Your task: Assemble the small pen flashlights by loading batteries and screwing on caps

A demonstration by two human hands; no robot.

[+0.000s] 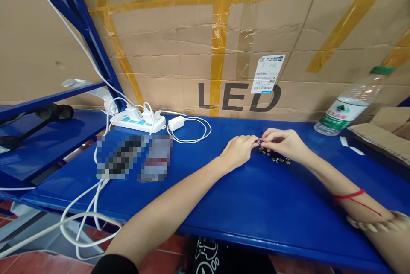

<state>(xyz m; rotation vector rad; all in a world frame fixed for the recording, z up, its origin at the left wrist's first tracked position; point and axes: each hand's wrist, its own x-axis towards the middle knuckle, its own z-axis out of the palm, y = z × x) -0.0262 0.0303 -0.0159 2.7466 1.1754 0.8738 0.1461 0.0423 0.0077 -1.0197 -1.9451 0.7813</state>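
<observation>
Above the blue tabletop (256, 205) my hands meet fingertip to fingertip. My left hand (238, 151) is closed in a pinch, with a bit of red and shiny metal (259, 141) showing at its fingertips. Pinching at the same spot from the other side is my right hand (286, 144), its fingers bent and closed. What they hold is too small and too covered to name. Just under my right hand lie several small shiny metal pieces (280, 160), dark and brassy, partly hidden by the fingers.
A capped water bottle (347, 109) leans at the right beside a cardboard piece (381, 137). A white power strip (139, 121) with plugs and cables stands at the back left, near two blurred flat objects. The large taped carton (179, 60) walls off the back.
</observation>
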